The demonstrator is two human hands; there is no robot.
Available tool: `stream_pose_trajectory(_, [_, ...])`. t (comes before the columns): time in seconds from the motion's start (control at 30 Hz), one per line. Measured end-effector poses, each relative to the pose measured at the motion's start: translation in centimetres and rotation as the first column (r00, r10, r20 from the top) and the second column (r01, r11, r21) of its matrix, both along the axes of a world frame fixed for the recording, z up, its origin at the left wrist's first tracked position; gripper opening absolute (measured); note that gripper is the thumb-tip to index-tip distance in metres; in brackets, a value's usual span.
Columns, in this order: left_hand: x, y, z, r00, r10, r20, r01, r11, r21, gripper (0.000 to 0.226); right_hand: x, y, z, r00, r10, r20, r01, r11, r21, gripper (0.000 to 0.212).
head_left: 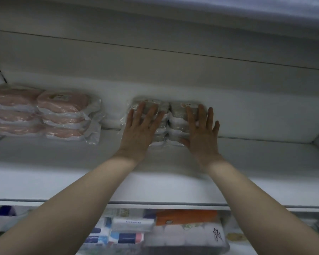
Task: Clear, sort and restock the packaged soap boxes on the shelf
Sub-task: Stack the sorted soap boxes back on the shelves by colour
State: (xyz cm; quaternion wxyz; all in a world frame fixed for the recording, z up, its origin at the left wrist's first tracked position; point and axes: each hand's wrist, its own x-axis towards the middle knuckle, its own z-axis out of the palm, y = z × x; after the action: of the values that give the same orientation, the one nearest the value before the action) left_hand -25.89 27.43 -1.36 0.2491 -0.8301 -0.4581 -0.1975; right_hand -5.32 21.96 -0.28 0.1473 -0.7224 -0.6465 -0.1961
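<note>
Pressing with fingers straight and spread, the left hand [140,129] and right hand [201,134] each cover a stack of grey packs [177,109]. Packs lie flat, long sides along the shelf [247,153].

Most likely a shop aisle: white metal shelving [247,159] fills the frame. Identical wrapped pink packs [44,115] are stacked in rows at middle left, and grey packs [177,109] at centre. Along the bottom edge, a lower shelf is crowded with assorted boxed and wrapped goods [182,230], which are blurred.
</note>
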Motion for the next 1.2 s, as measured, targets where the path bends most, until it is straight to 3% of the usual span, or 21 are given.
stream_pose_trajectory(0.1, [-1.0, -0.7, 1.0, 0.999, -0.04, 0.008, 0.04, 0.999, -0.025, 0.093, -0.8, -1.0, 1.3, 0.999, -0.027, 0.017, 0.028, 0.999, -0.021, 0.102])
stream_pose_trajectory(0.33, [-4.6, -3.3, 2.1, 0.965, -0.241, 0.101, 0.233, 0.969, 0.083, 0.05, -3.9, -4.5, 4.3, 0.999, 0.014, -0.036, -0.014, 1.0, 0.001, 0.085])
stream_pose_trajectory(0.47, [-8.2, -6.4, 3.0, 0.965, -0.255, 0.061, 0.247, 0.962, 0.114, 0.046, -6.7, -7.3, 5.1, 0.994, 0.099, -0.052, -0.096, 0.994, 0.06, 0.076])
stream_pose_trajectory(0.57, [-11.4, -9.1, 4.0, 0.98, -0.195, 0.046, 0.192, 0.979, 0.076, 0.056, -8.5, -8.7, 5.3, 0.99, 0.142, -0.023, -0.138, 0.984, 0.114, 0.071])
stream_pose_trajectory(0.83, [-23.0, -14.7, 3.5, 0.995, -0.031, 0.098, 0.036, 0.998, -0.056, 0.061, -17.0, -11.2, 4.4, 0.951, 0.305, 0.056, -0.308, 0.949, 0.069, 0.067])
stream_pose_trajectory(1.0, [-30.6, -13.8, 3.7, 0.992, 0.029, 0.12, -0.021, 0.998, -0.066, 0.065, -23.7, -9.7, 3.5, 0.912, 0.407, 0.054, -0.41, 0.907, 0.098, 0.073])
stream_pose_trajectory(1.2, [-38.2, -9.7, 3.5, 0.993, 0.027, 0.112, -0.019, 0.997, -0.072, 0.073, -31.4, -6.2, 1.7, 0.909, 0.416, 0.033, -0.417, 0.904, 0.098, 0.077])
